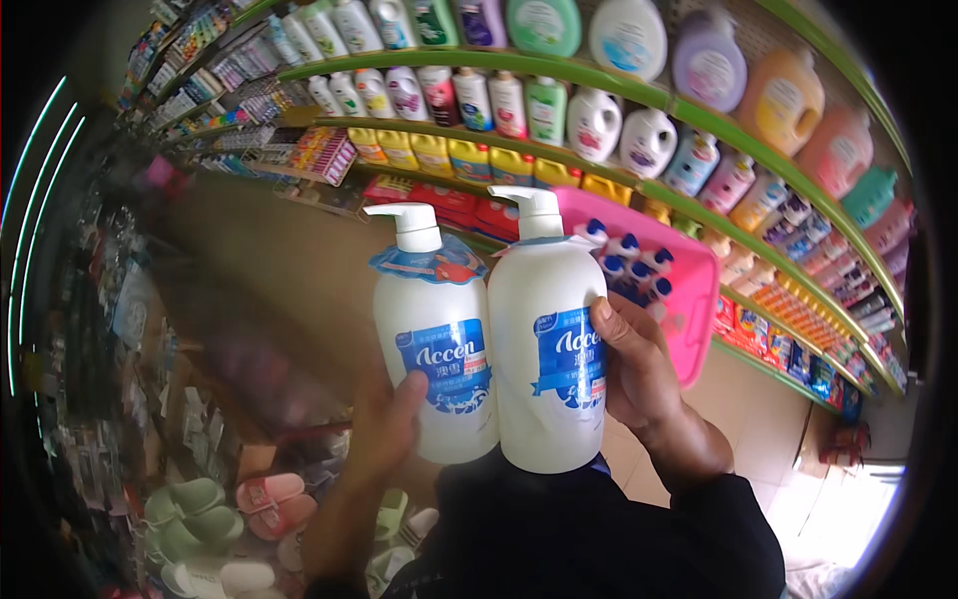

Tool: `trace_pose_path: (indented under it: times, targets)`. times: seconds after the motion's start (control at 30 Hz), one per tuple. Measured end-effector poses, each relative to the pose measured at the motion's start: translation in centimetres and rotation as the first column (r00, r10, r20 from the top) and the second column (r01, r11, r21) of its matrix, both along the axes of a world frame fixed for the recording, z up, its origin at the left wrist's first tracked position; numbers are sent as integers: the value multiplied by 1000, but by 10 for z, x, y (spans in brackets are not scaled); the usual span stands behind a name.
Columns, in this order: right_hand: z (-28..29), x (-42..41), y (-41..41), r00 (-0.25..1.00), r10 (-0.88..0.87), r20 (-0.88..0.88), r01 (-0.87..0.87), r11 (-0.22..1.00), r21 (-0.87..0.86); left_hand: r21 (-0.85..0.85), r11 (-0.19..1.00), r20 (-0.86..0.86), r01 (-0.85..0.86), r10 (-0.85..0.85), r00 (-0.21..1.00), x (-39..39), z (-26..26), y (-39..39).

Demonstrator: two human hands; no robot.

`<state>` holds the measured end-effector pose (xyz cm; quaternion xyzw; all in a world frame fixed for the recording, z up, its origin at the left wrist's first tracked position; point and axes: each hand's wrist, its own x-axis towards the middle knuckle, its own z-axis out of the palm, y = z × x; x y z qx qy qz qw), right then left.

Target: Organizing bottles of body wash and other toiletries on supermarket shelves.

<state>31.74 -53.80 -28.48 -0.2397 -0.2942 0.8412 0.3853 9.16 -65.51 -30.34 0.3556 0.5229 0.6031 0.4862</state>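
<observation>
Two large white pump bottles stand upright side by side before my chest, their sides touching. My left hand (393, 419) grips the left pump bottle (441, 307), thumb on the edge of its blue label. A blue printed collar (430, 263) circles this bottle's neck below the white pump head. In my right hand (636, 359) is the right pump bottle (542, 284), its thumb laid on the label's upper corner. Both bottles bear the maker's name Accen, and both pump spouts point left. The fingers behind the bottles are mostly hidden.
Behind the bottles is a pink plastic tub (688, 299) holding several blue-capped bottles (636, 262). Green-edged shelves (479, 60) of detergent and shampoo bottles curve across the top and right. Slippers (277, 505) lie at lower left, and packaged goods hang along the left side. Tiled floor (733, 404) shows at right.
</observation>
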Motion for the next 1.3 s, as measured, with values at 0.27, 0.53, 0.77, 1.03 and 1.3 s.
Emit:
trace_pose_path:
  times: [0.27,0.53,0.77,1.03,1.3]
  targets:
    - [14,-177,65,1000,-3,2,3,992,129,134,991,20,-27,24,1000,-178,-3,69]
    - [14,-335,80,948,-307,84,280,930,240,134,965,68,227,-237,969,-355,3,154]
    - [8,-418,86,802,-587,-107,593,766,249,152,890,140,430,-450,882,-461,-20,231]
    - [-43,-455,173,695,-699,-169,718,660,223,453,814,-69,363,-374,925,-557,56,366]
    - [-44,-506,319,741,-631,-230,671,693,264,814,414,-483,408,93,870,-613,238,563]
